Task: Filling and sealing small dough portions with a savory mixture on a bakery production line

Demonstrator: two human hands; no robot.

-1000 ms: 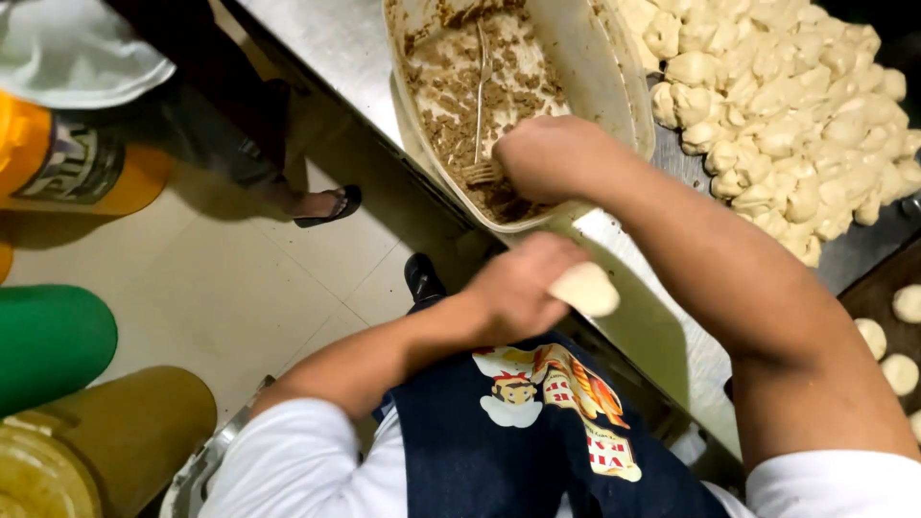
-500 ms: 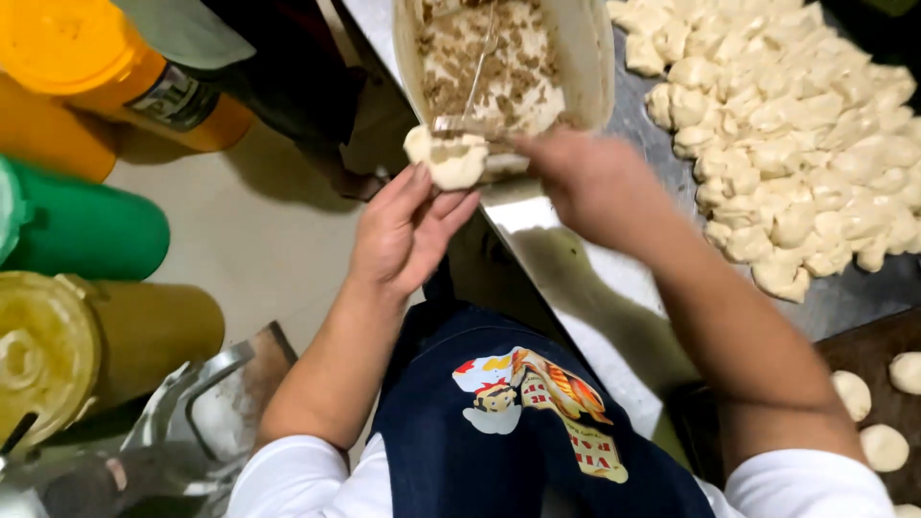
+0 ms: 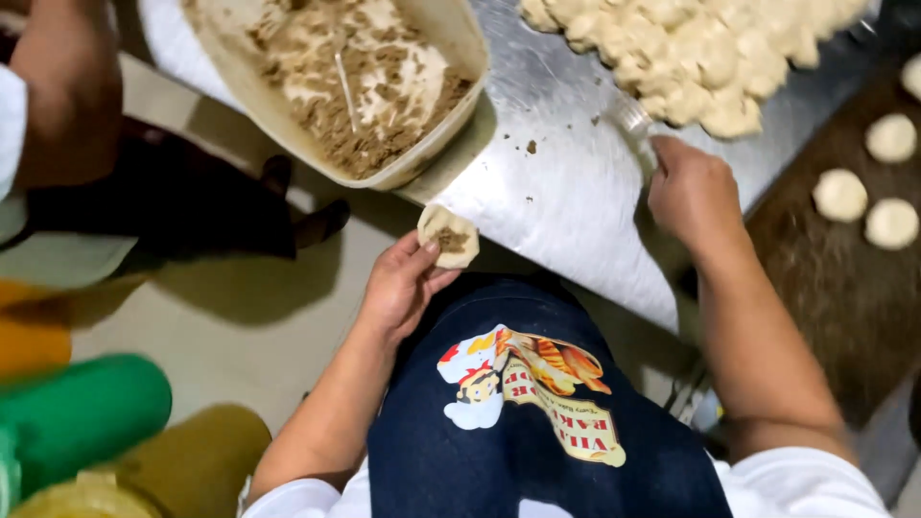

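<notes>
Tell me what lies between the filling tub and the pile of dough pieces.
In the head view, only bare steel table with a few crumbs separates the filling tub from the dough pile.

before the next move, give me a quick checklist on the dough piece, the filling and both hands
1. Dough piece held in left hand: ok, cupped in the fingers.
2. Filling in the dough piece: ok, a brown dab shows in its hollow.
3. Dough sealed: not ok, the top is open.
4. Right hand free: not ok, it grips a clear plastic tool at the edge of the dough pile.
5. Filling tub stocked: ok, brown filling remains.
6. Tub steady on the steel table: cannot tell, it overhangs the edge.
</notes>
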